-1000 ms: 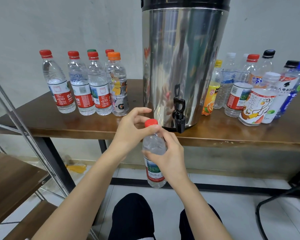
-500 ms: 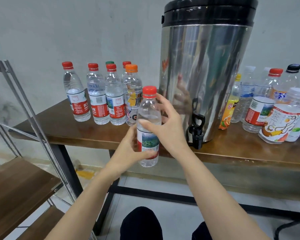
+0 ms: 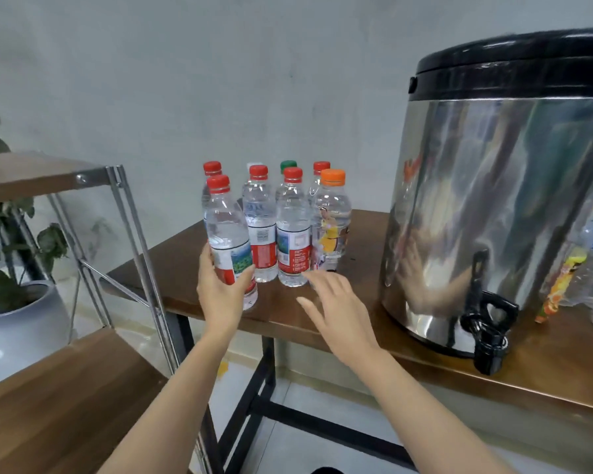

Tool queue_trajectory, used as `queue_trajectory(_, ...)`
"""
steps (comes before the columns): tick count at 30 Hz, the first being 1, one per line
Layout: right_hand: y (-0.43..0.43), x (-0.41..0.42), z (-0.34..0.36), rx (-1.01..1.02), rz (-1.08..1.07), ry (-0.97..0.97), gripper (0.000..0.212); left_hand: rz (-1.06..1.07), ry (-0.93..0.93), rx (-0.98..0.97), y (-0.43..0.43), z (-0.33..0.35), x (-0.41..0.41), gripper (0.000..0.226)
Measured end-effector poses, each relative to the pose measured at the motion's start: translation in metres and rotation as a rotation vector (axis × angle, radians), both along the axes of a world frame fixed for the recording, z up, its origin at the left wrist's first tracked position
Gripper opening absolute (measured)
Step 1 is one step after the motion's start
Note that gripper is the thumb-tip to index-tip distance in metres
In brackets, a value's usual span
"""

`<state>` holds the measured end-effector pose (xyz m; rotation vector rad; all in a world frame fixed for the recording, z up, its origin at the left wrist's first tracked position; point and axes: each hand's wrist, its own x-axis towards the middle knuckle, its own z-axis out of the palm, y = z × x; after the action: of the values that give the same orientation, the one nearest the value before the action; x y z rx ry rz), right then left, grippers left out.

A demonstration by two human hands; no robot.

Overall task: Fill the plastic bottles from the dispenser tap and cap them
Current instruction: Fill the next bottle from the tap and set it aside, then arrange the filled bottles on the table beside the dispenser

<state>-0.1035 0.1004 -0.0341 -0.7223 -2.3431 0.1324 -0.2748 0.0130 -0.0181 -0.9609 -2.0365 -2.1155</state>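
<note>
Red-capped clear bottle (image 3: 227, 234) in left hand (image 3: 222, 291)

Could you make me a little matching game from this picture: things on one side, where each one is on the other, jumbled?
1. clear plastic bottle with orange cap
2. clear plastic bottle with green cap
3. black plastic tap
4. nearest red-capped clear plastic bottle

A. low on the shiny steel dispenser
B. back row, mostly hidden
C. gripped by the left hand
D. cluster's end nearest the dispenser

Pairs: 1-D, 2-B, 3-A, 4-C.
</note>
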Motion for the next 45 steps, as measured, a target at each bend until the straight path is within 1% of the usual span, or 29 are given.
queue_trajectory(2, 0.006, -0.008, -0.012, 0.129, -0.029, -0.039, 0.044, 0.043, 0.014, -0.036, 0.006, -0.003, -0.019, 0.08)
queue_trajectory(4, 0.01, -0.013, -0.019, 0.182, -0.059, -0.068, 0.044, 0.075, 0.036, -0.068, 0.014, -0.004, -0.034, 0.083)
queue_trajectory(8, 0.013, -0.018, -0.024, 0.156, -0.113, -0.101, 0.049, 0.125, 0.069, -0.11, 0.029, -0.005, -0.048, 0.086)
queue_trajectory(14, 0.015, -0.02, -0.027, 0.118, -0.157, -0.123, 0.058, 0.176, 0.088, -0.115, 0.044, -0.007, -0.055, 0.084)
queue_trajectory(20, 0.014, -0.021, -0.027, 0.126, -0.176, -0.117, 0.055, 0.159, 0.076, -0.087, 0.047, -0.011, -0.054, 0.084)
queue_trajectory(22, 0.013, -0.021, -0.026, 0.119, -0.17, -0.122, 0.054, 0.135, 0.057, -0.09, 0.044, -0.013, -0.048, 0.088)
queue_trajectory(25, 0.012, -0.016, -0.025, 0.116, -0.152, -0.124, 0.051, 0.149, -0.026, -0.129, 0.034, -0.014, -0.021, 0.093)
queue_trajectory(27, 0.009, -0.009, -0.021, 0.119, -0.152, -0.102, 0.052, 0.144, 0.001, -0.13, 0.025, -0.013, 0.0, 0.087)
queue_trajectory(31, -0.005, 0.02, -0.009, 0.187, -0.115, -0.048, 0.049, -0.002, 0.112, -0.065, 0.012, -0.001, 0.04, 0.067)
queue_trajectory(35, -0.025, 0.062, 0.01, 0.339, -0.076, 0.048, 0.041, -0.124, 0.248, -0.011, 0.009, 0.021, 0.087, 0.048)
queue_trajectory(40, -0.043, 0.127, 0.037, 0.493, -0.107, 0.14, 0.034, -0.328, 0.345, 0.142, 0.006, 0.055, 0.156, 0.027)
queue_trajectory(42, -0.047, 0.157, 0.048, 0.526, -0.141, 0.184, 0.031, -0.404, 0.36, 0.203, 0.006, 0.066, 0.184, 0.023)
queue_trajectory(45, -0.049, 0.204, 0.055, 0.551, -0.215, 0.227, 0.03, -0.502, 0.354, 0.268, 0.007, 0.079, 0.229, 0.023)
